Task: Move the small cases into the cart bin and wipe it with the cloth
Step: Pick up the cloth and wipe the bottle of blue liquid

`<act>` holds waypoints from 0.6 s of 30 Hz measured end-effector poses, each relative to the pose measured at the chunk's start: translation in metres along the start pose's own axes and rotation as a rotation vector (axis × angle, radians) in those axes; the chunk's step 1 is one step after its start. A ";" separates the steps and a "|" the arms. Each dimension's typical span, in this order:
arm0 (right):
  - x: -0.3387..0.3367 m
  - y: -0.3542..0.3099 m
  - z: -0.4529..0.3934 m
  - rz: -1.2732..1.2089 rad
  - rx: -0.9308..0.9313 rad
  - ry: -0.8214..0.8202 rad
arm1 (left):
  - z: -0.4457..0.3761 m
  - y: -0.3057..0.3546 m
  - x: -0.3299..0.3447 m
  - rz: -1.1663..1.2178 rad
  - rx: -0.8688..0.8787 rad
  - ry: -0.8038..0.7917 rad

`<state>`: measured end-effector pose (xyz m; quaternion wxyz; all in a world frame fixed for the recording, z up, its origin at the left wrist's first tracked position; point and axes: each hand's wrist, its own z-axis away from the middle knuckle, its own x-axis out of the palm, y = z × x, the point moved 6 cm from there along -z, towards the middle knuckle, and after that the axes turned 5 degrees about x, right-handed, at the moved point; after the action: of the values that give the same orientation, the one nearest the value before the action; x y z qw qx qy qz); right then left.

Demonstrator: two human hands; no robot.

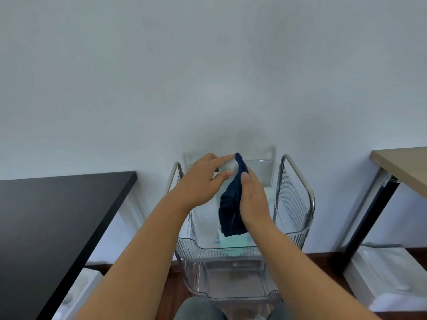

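A clear plastic cart stands against the wall, and its top bin (231, 247) is ribbed and transparent. Above the bin, my left hand (201, 181) pinches a small white case (228, 166) between thumb and fingers. My right hand (253, 199) grips a dark blue cloth (231, 209) that hangs down into the bin, its top edge pressed against the white case. A pale teal item (233, 242) lies on the bin floor under the cloth. Its shape is partly hidden.
A black table (53, 227) stands at the left and a light wood table (404, 167) with a black leg (367, 227) at the right. The cart has metal handles (300, 179) on both sides and lower clear tiers (233, 282). White boxes (388, 280) sit on the floor.
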<state>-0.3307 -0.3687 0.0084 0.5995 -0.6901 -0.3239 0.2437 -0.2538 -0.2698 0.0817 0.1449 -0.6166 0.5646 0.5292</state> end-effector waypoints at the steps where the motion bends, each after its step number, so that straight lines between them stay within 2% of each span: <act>1: 0.003 0.003 0.011 0.043 -0.050 0.045 | 0.000 0.001 0.002 0.006 0.003 0.010; 4: 0.015 0.004 0.028 0.127 -0.128 0.128 | 0.001 0.006 0.008 0.049 0.010 0.041; 8: 0.003 0.003 0.016 -0.095 -0.055 0.189 | 0.009 0.013 0.009 0.115 0.031 0.167; 11: -0.004 0.000 -0.008 -0.227 0.091 0.078 | 0.007 0.012 0.006 0.137 0.062 0.167; 15: -0.010 0.003 -0.029 -0.243 0.365 -0.112 | 0.008 0.005 0.004 0.221 0.060 0.100; 18: -0.010 0.008 -0.029 -0.256 0.401 -0.191 | 0.010 0.001 0.004 0.198 0.053 0.047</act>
<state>-0.3145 -0.3961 0.0044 0.7171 -0.4848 -0.4088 0.2893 -0.2606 -0.2652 0.0748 0.0951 -0.5660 0.6398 0.5110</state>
